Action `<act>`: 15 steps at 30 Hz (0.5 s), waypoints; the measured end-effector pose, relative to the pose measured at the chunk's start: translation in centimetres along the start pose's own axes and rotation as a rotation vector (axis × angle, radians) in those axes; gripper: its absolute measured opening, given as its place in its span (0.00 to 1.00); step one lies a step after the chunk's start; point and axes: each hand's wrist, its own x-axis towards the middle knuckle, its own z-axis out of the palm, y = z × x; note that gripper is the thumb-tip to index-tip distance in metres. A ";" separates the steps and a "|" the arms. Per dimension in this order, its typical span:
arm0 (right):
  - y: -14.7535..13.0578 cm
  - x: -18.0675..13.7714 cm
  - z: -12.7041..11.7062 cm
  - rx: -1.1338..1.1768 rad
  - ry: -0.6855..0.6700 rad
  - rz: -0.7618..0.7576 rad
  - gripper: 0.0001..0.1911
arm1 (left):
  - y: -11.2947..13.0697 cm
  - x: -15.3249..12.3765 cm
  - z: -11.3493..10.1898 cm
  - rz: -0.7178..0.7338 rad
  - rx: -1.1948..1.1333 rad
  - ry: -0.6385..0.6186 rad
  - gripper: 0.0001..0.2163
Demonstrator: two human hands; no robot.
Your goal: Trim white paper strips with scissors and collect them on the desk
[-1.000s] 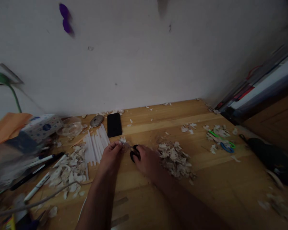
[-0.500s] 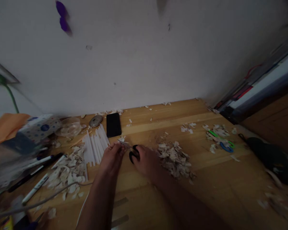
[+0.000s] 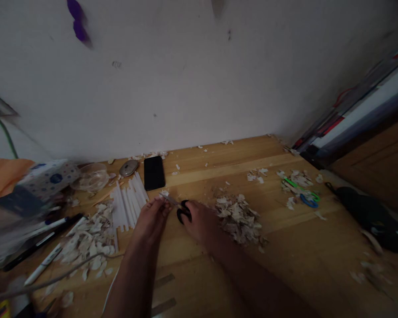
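Observation:
My right hand [image 3: 200,223] grips black-handled scissors [image 3: 183,212] by the finger loops, their blades pointing left toward the other hand. My left hand [image 3: 152,218] is closed in a pinch, with a small pale flake [image 3: 165,193] at its fingertips beside the blade tips. Whether the blades touch the flake I cannot tell. Right of the scissors lies a heap of pale, curled flakes [image 3: 240,216]. Another heap of rounder whitish flakes [image 3: 93,234] is at the left, next to a row of translucent white sticks [image 3: 129,203].
A black phone [image 3: 154,173] lies behind my left hand, near an oval metal item [image 3: 129,168]. Green and blue scissors [image 3: 303,194] rest among scraps at the right. Pens [image 3: 43,265], a cable [image 3: 69,271] and plastic bags [image 3: 6,234] crowd the left. A wall [image 3: 192,79] rises behind.
The view has shifted slightly, so everything sits a little further left. Both hands stay together over the same spot, with the scissors still at the left fingertips.

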 end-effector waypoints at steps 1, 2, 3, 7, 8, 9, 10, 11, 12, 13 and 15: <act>0.0 0.0 0.0 0.003 0.007 -0.001 0.09 | 0.1 -0.1 0.1 -0.014 -0.016 0.005 0.08; -0.1 0.0 0.0 0.005 0.014 -0.002 0.09 | 0.1 -0.1 0.3 -0.032 -0.036 0.014 0.07; -0.1 -0.1 0.0 0.004 0.020 -0.001 0.09 | 0.2 -0.2 0.4 -0.054 -0.057 0.029 0.06; -0.2 -0.1 0.0 -0.002 0.022 0.004 0.10 | 0.2 -0.3 0.9 -0.107 -0.110 0.108 0.07; -0.2 -0.1 0.0 -0.004 0.027 0.006 0.10 | 0.2 -0.3 1.0 -0.109 -0.113 0.115 0.08; -0.2 -0.1 0.0 -0.006 0.028 0.008 0.09 | 0.2 -0.4 1.1 -0.109 -0.115 0.115 0.09; -0.2 -0.1 0.0 -0.009 0.025 0.011 0.09 | 0.2 -0.4 1.1 -0.110 -0.116 0.111 0.09; -0.2 -0.1 0.1 -0.011 0.021 0.016 0.09 | 0.2 -0.5 1.2 -0.114 -0.119 0.102 0.10; -0.2 -0.1 0.1 -0.012 0.013 0.017 0.08 | 0.2 -0.5 1.2 -0.119 -0.122 0.093 0.10; -0.1 0.0 0.1 -0.011 0.008 0.021 0.08 | 0.2 -0.5 1.2 -0.124 -0.122 0.086 0.10; -0.1 0.0 0.1 -0.006 0.009 0.023 0.08 | 0.3 -0.5 1.2 -0.128 -0.124 0.087 0.11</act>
